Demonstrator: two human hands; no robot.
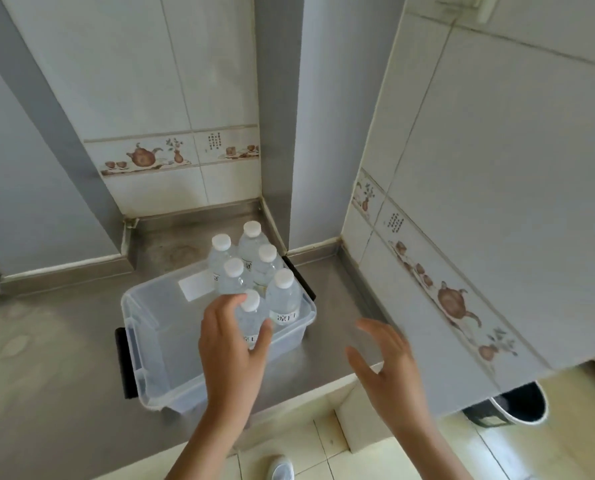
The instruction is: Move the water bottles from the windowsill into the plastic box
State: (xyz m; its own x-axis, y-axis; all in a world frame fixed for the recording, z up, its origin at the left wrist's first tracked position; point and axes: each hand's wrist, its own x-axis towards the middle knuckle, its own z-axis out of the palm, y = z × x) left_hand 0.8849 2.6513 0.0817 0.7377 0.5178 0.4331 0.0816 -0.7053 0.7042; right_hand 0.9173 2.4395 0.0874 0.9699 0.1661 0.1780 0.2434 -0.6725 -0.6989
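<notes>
Hands first: left hand (232,336) curls round front bottle (251,318), thumb and fingers either side; right hand (382,355) spread, holding nothing, hovering at 3 o'clock of box (157,327). Six bottles cluster upright in box's far-right end, at 1 o'clock on steel bench (53,344); whether front bottle stands on box floor, cannot tell. Risks: release at tilt topples bottle into tight neighbours; box half overhangs nothing but left end light, shove could slide it toward bench edge.
</notes>
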